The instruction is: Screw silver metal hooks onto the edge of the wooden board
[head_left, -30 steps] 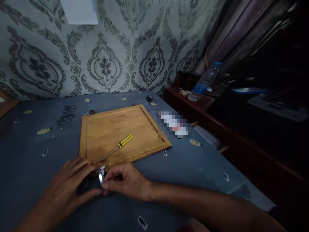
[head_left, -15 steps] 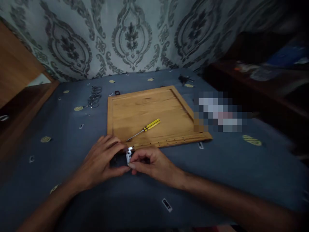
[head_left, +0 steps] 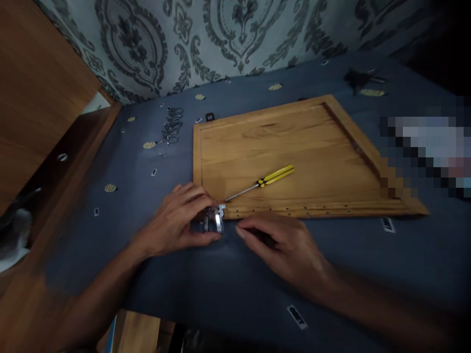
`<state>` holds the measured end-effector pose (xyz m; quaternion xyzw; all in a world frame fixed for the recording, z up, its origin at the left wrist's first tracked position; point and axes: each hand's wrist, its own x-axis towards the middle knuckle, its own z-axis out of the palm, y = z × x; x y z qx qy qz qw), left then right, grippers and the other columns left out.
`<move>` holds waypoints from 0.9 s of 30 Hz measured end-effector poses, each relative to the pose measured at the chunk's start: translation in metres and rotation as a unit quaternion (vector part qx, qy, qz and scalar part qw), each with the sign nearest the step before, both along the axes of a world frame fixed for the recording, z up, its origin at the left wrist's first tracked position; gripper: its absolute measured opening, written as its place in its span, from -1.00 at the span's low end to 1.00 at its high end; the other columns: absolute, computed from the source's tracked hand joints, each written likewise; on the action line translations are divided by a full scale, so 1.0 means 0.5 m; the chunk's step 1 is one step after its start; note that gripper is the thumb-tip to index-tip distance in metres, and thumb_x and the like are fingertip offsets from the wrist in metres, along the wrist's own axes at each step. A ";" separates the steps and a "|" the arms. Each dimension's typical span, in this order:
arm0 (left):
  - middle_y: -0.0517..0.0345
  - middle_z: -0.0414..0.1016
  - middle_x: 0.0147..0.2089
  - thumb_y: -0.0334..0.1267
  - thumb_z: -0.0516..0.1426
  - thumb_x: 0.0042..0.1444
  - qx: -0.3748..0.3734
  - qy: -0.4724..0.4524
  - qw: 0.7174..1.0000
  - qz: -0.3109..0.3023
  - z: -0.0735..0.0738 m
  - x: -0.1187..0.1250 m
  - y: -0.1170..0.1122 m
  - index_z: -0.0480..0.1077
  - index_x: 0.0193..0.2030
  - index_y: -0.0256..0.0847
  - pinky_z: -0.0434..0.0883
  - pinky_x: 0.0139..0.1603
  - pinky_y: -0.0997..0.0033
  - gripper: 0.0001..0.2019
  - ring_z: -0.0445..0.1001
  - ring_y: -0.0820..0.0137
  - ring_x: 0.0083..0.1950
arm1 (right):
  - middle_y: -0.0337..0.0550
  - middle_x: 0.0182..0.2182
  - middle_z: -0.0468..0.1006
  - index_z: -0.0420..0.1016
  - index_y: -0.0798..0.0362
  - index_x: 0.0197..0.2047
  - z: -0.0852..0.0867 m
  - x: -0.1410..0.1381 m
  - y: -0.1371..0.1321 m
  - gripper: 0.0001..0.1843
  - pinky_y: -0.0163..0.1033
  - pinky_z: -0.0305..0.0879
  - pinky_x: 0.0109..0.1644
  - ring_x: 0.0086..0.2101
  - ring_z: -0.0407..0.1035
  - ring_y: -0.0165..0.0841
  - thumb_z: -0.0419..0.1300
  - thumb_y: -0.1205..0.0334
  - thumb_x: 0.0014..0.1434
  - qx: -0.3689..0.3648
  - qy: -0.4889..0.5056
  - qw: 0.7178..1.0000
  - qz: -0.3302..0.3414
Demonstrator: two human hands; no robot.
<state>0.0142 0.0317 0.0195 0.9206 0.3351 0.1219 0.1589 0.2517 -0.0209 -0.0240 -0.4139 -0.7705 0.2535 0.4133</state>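
My left hand (head_left: 180, 218) grips a small shiny metal part (head_left: 213, 221) against the near left corner of a wooden panel (head_left: 294, 147) lying on a blue cloth. My right hand (head_left: 283, 245) rests just right of the part, fingers curled, not touching it; whether it holds anything is hidden. A yellow-handled screwdriver (head_left: 263, 181) lies on the panel, its tip pointing at the metal part. A row of small holes runs along the panel's near edge.
A pile of metal rings and hardware (head_left: 172, 128) lies at the far left of the blue cloth (head_left: 221, 284). A dark object (head_left: 358, 78) sits at the far right. Wooden furniture (head_left: 40, 108) stands on the left, patterned wallpaper behind.
The view swung left and down. My right hand let go of the metal part and drew slightly right; my left hand now holds the part alone at the panel's corner.
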 end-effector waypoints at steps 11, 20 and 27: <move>0.07 0.52 -0.06 0.01 0.27 0.28 0.004 0.017 1.000 -0.025 -0.003 0.003 -0.001 0.44 0.05 -0.22 0.27 -0.05 0.22 -0.62 0.44 0.23 -0.04 | -0.14 -0.25 0.65 0.53 0.08 0.10 -0.019 -0.006 -0.007 -0.69 -0.31 0.49 -0.26 -0.34 0.58 -0.38 0.03 0.40 0.44 0.122 -0.137 0.983 -0.004; 0.04 0.52 -0.05 0.03 0.26 0.29 0.036 0.043 0.998 -0.024 -0.005 0.006 -0.007 0.43 0.07 -0.26 0.27 -0.08 0.22 -0.59 0.42 0.21 -0.04 | -0.09 -0.27 0.63 0.56 0.14 0.07 -0.027 -0.010 -0.010 -0.68 -0.30 0.43 -0.33 -0.38 0.53 -0.36 0.04 0.45 0.39 0.171 -0.181 0.968 -0.019; 0.04 0.53 -0.08 0.18 0.24 0.26 0.045 0.045 0.998 -0.007 -0.011 0.010 -0.011 0.42 0.05 -0.26 0.25 -0.10 0.20 -0.49 0.42 0.18 -0.04 | -0.11 -0.28 0.63 0.54 0.12 0.06 -0.026 -0.012 -0.009 -0.65 -0.29 0.44 -0.32 -0.36 0.54 -0.36 -0.05 0.43 0.44 0.170 -0.194 0.966 -0.020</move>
